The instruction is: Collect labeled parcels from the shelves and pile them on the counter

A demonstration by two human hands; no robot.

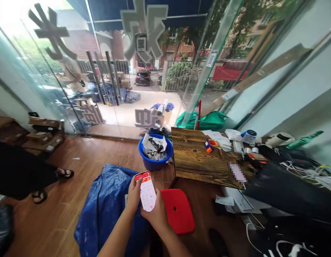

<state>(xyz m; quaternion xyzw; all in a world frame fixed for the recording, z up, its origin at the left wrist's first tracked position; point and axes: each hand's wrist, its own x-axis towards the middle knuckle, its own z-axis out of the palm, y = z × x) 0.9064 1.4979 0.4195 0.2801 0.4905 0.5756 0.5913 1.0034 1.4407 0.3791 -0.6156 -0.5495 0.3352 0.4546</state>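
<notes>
A smartphone (147, 192) with a lit red and white screen is held upright between my two hands, low in the middle of the head view. My left hand (133, 192) grips its left edge, the thumb lying over the upper part of the screen. Around the lower right edge and bottom corner wraps my right hand (158, 212). Below and to the left of the phone lies a large blue tarpaulin bag (106, 203). Just right of my right hand is a red plastic stool (178, 212).
A blue bin (154, 164) full of waste stands ahead, beside a wooden table (197, 162) bearing a tape roll (210, 145) and papers. Glass doors (114, 110) lie beyond. At left, a person in dark clothes (18, 171) stands near cardboard boxes (43, 135). Cables (302, 171) clutter the right.
</notes>
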